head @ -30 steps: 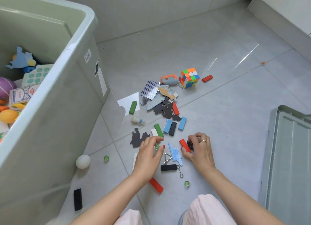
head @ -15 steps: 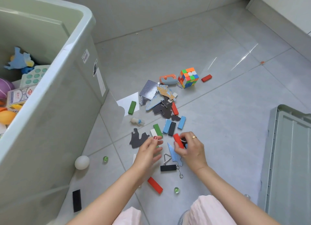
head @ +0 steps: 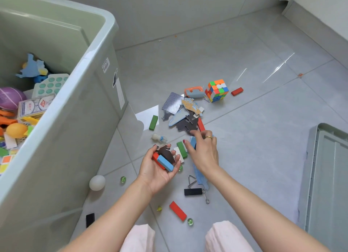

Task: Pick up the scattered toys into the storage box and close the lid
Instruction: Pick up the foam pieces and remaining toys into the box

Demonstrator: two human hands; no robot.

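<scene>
My left hand (head: 160,167) is palm up, cupping a blue block (head: 165,163), a red block and a dark puzzle piece (head: 166,152). My right hand (head: 204,150) reaches palm down over a blue block and a black one, its fingers spread above the dark puzzle pieces (head: 185,126). Scattered toys lie on the tiled floor: a green block (head: 181,149), a colour cube (head: 217,90), a white ball (head: 97,182), red blocks (head: 178,210), black blocks (head: 193,191), marbles (head: 190,222). The pale green storage box (head: 75,104) stands at the left, partly filled with toys. Its lid (head: 327,185) lies at the right.
A wall and skirting run along the back and the far right. My knees in pink fabric (head: 224,236) are at the bottom edge. A metal triangle puzzle (head: 192,181) and a hook lie near my right forearm. A white card (head: 147,114) leans by the box.
My left hand has turned palm up and now holds the red block, a blue block and the dark puzzle piece. My right hand has moved forward toward the blocks farther away.
</scene>
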